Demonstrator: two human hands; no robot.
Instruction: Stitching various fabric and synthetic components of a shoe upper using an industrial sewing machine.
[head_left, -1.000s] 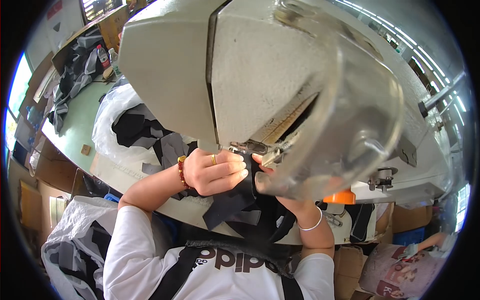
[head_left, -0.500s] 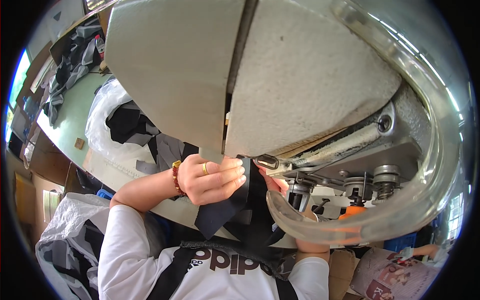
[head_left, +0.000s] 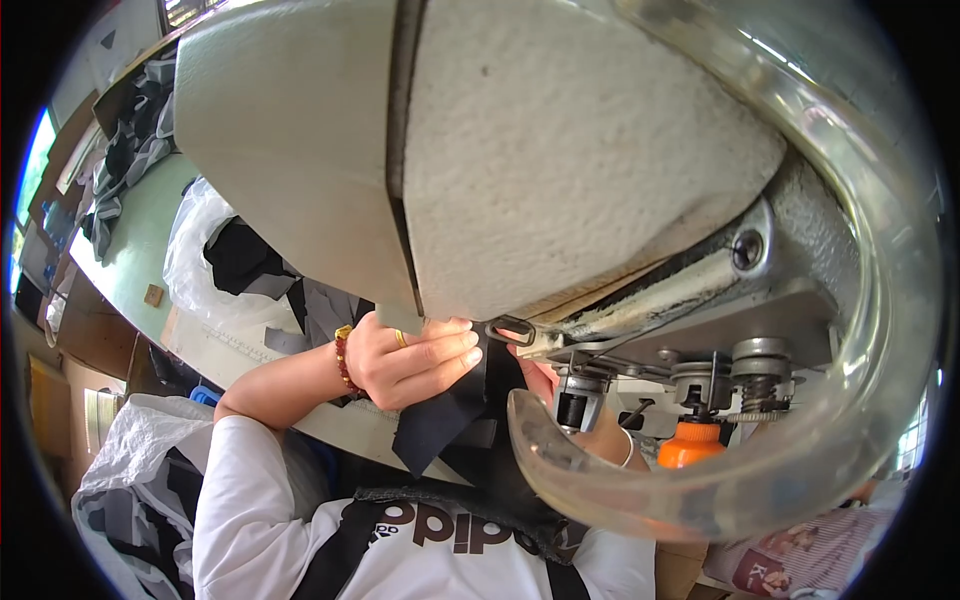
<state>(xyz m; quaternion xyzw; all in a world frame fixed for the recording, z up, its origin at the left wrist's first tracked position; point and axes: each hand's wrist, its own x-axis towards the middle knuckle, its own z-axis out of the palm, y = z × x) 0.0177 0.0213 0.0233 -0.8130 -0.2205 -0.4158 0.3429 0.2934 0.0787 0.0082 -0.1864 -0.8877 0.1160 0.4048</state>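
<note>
My left hand point(head_left: 418, 362) is closed on a piece of black fabric point(head_left: 437, 428), its fingers together along the upper edge beside the sewing machine's needle area. It wears a gold ring and a beaded bracelet. The sewing machine point(head_left: 590, 170) fills the upper middle and hides the stitching spot. Partly behind its lower metal parts, my right hand point(head_left: 538, 378) has its fingers bent against the right side of the black fabric; the fingertips are largely covered. The fabric hangs down over the table edge towards my lap.
A clear curved plastic piece point(head_left: 640, 490) sweeps round the right side. An orange bottle point(head_left: 690, 446) stands behind it. On the left, a clear plastic bag point(head_left: 190, 255) holds dark and grey cloth pieces; a small wooden block point(head_left: 154, 295) lies on the table. A white sack point(head_left: 150, 440) sits lower left.
The view has shifted, so the machine appears further left and more of the orange bottle shows. Both hands stay at the fabric with little visible change.
</note>
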